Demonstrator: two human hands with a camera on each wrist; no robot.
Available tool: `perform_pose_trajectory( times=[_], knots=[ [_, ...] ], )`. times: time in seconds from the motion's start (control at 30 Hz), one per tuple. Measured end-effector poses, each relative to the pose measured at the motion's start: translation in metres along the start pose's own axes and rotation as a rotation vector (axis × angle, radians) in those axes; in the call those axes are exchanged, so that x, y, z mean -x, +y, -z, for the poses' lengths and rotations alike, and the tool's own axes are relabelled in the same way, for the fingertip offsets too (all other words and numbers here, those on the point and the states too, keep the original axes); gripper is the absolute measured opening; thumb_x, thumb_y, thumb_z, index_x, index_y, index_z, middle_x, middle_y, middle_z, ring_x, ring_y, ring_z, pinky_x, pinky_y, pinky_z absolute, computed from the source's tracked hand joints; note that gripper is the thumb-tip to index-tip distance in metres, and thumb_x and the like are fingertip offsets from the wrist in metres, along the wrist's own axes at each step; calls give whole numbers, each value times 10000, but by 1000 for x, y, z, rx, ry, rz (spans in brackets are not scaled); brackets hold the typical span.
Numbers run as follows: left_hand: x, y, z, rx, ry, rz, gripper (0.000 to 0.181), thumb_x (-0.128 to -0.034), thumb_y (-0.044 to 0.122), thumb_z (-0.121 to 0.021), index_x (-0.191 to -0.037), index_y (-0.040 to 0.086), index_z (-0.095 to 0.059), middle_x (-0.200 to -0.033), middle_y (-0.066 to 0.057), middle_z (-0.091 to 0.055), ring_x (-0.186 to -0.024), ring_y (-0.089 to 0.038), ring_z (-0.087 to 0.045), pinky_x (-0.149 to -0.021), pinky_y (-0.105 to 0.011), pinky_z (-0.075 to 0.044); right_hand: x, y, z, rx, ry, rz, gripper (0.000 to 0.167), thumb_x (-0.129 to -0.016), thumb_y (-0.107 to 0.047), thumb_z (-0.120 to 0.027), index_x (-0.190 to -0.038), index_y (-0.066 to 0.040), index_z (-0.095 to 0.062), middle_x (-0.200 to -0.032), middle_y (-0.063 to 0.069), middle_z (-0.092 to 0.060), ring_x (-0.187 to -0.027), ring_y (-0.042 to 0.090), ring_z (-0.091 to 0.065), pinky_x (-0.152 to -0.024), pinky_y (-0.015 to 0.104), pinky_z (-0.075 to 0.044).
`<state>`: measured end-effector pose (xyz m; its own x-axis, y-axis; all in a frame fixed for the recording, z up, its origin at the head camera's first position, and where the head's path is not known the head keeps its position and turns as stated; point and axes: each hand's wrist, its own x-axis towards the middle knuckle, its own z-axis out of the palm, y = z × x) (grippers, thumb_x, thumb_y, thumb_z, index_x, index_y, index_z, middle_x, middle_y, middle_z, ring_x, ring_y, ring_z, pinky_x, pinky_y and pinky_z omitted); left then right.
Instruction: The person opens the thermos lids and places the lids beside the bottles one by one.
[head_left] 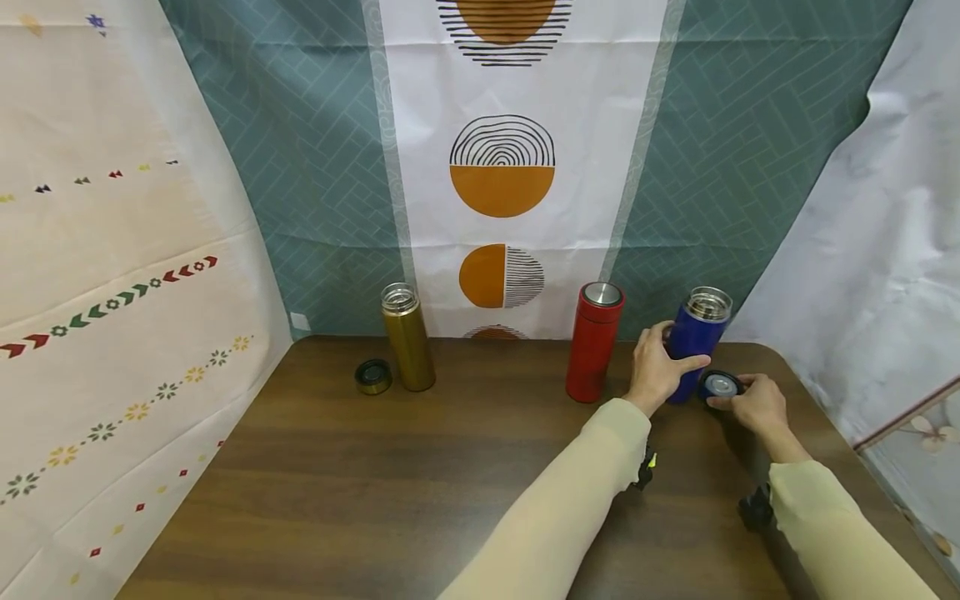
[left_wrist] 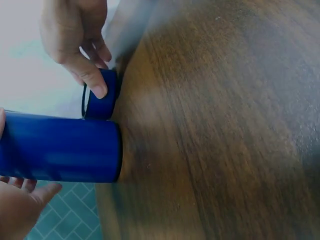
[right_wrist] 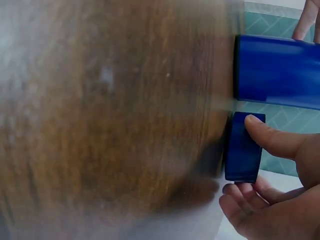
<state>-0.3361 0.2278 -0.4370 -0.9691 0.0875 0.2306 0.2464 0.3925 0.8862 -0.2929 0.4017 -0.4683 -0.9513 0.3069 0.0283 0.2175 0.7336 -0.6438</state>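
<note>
Head view: at the far right of the table (head_left: 450,475), a blue vacuum flask (head_left: 693,337) is being held upright by the left hand (head_left: 652,364), its mouth uncovered. Just right of it, a blue lid (head_left: 721,384) is being pinched by its sides between the thumb and fingers of the right hand (head_left: 762,407). Left of both hands, a red vacuum flask (head_left: 594,354) is standing with its top covered. Farther left, a gold vacuum flask (head_left: 409,348) is standing uncovered, and a gold lid (head_left: 373,387) is lying just beside its left side. The table's far edge is being backed by a teal-and-white cloth (head_left: 322,183).
</note>
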Motion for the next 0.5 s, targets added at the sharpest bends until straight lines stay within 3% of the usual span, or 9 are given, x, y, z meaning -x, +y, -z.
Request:
perform_pose_trajectory(
  times=[0.3, 0.4, 0.5],
  knots=[
    [5, 2, 13, -12, -40, 61, 794, -818, 444, -888, -1489, 240, -517, -1388, 80, -571, -1284, -115, -571, -1075, -352, -503, 3, -13, 4, -54, 21, 104, 920, -835, -99, -856, -1416, 305, -267, -1356, 526, -323, -1253, 661, -354, -1052, 732, -349],
    [9, 4, 19, 0, -62, 60, 816, -843, 469, -857, -1525, 240, -472, -1436, 64, -523, -1309, -141, -558, -1082, -375, -501, 8, -26, 11, -86, 67, 129, 840, -898, -96, -784, -1452, 265, -266, -1392, 508, -304, -1274, 646, -340, -1050, 725, -349],
    [15, 6, 23, 21, -104, 52, 846, -862, 503, -826, -1555, 240, -419, -1486, 62, -449, -1355, -158, -517, -1108, -391, -480, 18, -41, 18, -136, 168, 126, 705, -943, -78, -683, -1472, 205, -313, -1424, 454, -290, -1285, 598, -351, -1029, 682, -366]
  ],
)
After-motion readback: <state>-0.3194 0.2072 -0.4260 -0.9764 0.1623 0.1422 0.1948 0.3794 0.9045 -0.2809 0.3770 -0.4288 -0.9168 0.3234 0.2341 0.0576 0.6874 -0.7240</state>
